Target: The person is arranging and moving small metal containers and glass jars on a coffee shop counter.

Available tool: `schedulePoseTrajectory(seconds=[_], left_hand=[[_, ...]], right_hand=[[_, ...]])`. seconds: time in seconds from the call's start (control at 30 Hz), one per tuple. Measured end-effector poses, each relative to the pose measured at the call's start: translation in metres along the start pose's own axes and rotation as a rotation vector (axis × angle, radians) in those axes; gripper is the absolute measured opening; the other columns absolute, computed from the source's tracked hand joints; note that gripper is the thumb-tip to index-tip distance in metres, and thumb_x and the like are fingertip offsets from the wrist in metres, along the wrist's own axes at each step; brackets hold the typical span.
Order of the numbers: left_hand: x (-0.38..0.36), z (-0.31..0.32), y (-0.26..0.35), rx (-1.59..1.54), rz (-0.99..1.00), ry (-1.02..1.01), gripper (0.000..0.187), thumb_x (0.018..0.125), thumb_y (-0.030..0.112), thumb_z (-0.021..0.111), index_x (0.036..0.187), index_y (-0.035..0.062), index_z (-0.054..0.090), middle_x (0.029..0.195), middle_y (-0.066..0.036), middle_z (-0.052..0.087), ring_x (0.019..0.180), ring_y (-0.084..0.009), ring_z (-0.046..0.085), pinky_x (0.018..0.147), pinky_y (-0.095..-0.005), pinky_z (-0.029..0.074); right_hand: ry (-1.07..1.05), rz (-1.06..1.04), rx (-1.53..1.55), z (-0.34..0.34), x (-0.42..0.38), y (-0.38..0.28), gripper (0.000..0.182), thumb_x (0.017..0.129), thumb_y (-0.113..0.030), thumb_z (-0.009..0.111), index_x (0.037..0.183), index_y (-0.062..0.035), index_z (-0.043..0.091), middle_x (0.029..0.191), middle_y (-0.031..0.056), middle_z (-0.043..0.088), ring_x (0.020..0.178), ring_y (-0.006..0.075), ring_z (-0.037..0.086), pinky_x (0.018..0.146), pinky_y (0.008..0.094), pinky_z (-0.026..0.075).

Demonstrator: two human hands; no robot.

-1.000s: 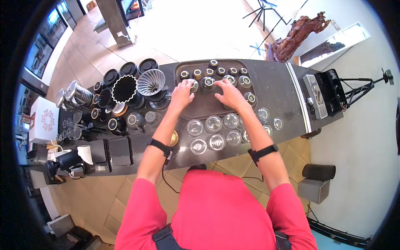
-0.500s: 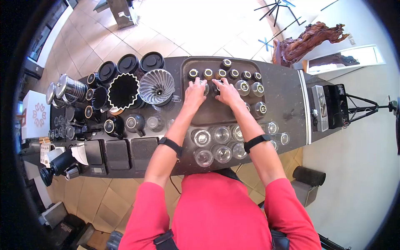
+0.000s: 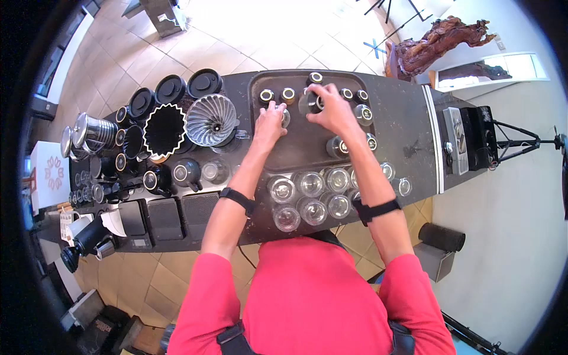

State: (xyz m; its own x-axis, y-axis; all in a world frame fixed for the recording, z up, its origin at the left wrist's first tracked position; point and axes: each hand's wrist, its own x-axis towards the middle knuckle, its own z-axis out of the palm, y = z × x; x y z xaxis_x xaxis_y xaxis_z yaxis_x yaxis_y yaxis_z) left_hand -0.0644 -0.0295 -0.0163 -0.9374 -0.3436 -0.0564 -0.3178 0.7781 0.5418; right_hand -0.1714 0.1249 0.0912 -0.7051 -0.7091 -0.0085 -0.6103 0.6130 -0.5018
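The right hand (image 3: 334, 109) is curled around a small dark cup (image 3: 309, 102), lifting or tilting it near the back row of the dark tray (image 3: 296, 157); the left hand (image 3: 269, 123) rests fingers-down on another small cup (image 3: 285, 117) just beside it, the grip partly hidden under the palm. More little gold-rimmed cups (image 3: 288, 94) line the tray's far edge, and clear glasses (image 3: 312, 183) stand clustered in front of it. The held cup looks ceramic: light, stiff, glazed and likely slick, liable to chip if knocked against its neighbours. Pinching it around the side wall, fingers opposite thumb, seems the safest hold.
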Motion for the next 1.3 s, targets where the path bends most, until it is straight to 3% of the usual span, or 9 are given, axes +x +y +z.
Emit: schedulePoseTrajectory(seconds=[0.2,0.27,0.3,0.43,0.5,0.57,0.8,1.1,1.3], left_hand=[[-0.001,0.0,0.001,-0.032,0.024,0.041,0.083,0.06,0.009,0.089,0.136,0.0118,0.056,0.131,-0.018,0.055,0.111,-0.0425,0.059,0.097,-0.0482,0.052],[-0.009,-0.019,0.02,-0.126,0.01,0.071,0.077,0.063,0.008,0.087,0.135,0.0117,0.057,0.128,-0.017,0.056,0.11,-0.0401,0.06,0.099,-0.0451,0.051],[-0.015,-0.033,0.032,-0.128,0.017,0.06,0.077,0.063,0.008,0.087,0.135,0.0117,0.057,0.128,-0.017,0.056,0.11,-0.0401,0.06,0.099,-0.0451,0.051],[-0.055,-0.097,0.07,-0.791,0.143,0.159,0.066,0.071,0.012,0.086,0.131,0.0111,0.058,0.127,-0.008,0.059,0.112,-0.0229,0.06,0.094,-0.0353,0.054],[-0.085,-0.118,0.082,-1.366,0.13,0.1,0.077,0.067,0.02,0.09,0.135,0.0078,0.055,0.127,-0.006,0.057,0.116,-0.0208,0.058,0.099,-0.0357,0.049],[-0.123,-0.136,0.086,-1.444,0.149,0.151,0.086,0.064,0.023,0.091,0.138,0.0055,0.051,0.128,-0.007,0.057,0.119,-0.0212,0.058,0.101,-0.0363,0.048],[-0.248,-0.139,0.097,-1.498,0.138,0.284,0.1,0.059,0.036,0.095,0.139,0.0089,0.042,0.135,-0.013,0.051,0.124,-0.0275,0.055,0.103,-0.0416,0.05],[-0.417,-0.116,0.161,-1.182,0.012,0.553,0.09,0.061,0.024,0.092,0.137,0.0092,0.047,0.135,-0.014,0.053,0.125,-0.0259,0.053,0.107,-0.0389,0.042],[-0.531,-0.106,0.187,-1.096,-0.102,0.764,0.086,0.064,0.018,0.09,0.138,0.0082,0.048,0.133,-0.013,0.054,0.126,-0.0252,0.052,0.108,-0.0391,0.041]], right_hand=[[0.227,-0.069,0.177,-0.101,-0.055,-0.047,0.067,0.07,-0.021,0.085,0.132,-0.0163,0.059,0.125,0.0124,0.059,0.108,0.0301,0.066,0.096,0.0402,0.053],[0.147,0.093,0.721,-0.127,-0.083,-0.064,0.069,0.072,-0.023,0.086,0.134,-0.0101,0.057,0.127,0.0096,0.057,0.111,0.0239,0.062,0.096,0.038,0.051],[0.153,0.105,0.72,-0.131,-0.096,-0.062,0.069,0.072,-0.023,0.086,0.134,-0.0101,0.057,0.127,0.0096,0.057,0.111,0.0239,0.062,0.096,0.038,0.051],[0.349,-0.006,1.001,-0.142,-0.149,-0.051,0.082,0.072,-0.024,0.088,0.141,-0.0072,0.048,0.128,0.0084,0.054,0.117,0.0216,0.057,0.099,0.0378,0.049],[0.39,-0.027,1.089,-0.143,-0.177,-0.045,0.087,0.07,-0.025,0.089,0.143,-0.0076,0.045,0.128,0.0084,0.054,0.118,0.0216,0.056,0.1,0.0378,0.048],[0.434,0.003,1.176,-0.14,-0.203,-0.039,0.095,0.066,-0.031,0.09,0.146,-0.0092,0.042,0.128,0.0086,0.054,0.119,0.0216,0.055,0.102,0.0368,0.046],[0.239,-0.098,1.246,-0.118,-0.26,-0.015,0.092,0.065,-0.032,0.09,0.142,-0.0072,0.045,0.14,0.0119,0.05,0.128,0.024,0.051,0.108,0.0384,0.04],[-0.126,-0.232,1.396,-0.078,-0.312,-0.005,0.091,0.064,-0.029,0.09,0.14,-0.0065,0.048,0.138,0.0108,0.051,0.13,0.0233,0.049,0.11,0.0374,0.038],[-0.451,-0.373,1.453,-0.04,-0.348,-0.047,0.086,0.065,-0.012,0.088,0.141,-0.0049,0.048,0.142,0.0099,0.047,0.132,0.0231,0.047,0.112,0.0375,0.036]])
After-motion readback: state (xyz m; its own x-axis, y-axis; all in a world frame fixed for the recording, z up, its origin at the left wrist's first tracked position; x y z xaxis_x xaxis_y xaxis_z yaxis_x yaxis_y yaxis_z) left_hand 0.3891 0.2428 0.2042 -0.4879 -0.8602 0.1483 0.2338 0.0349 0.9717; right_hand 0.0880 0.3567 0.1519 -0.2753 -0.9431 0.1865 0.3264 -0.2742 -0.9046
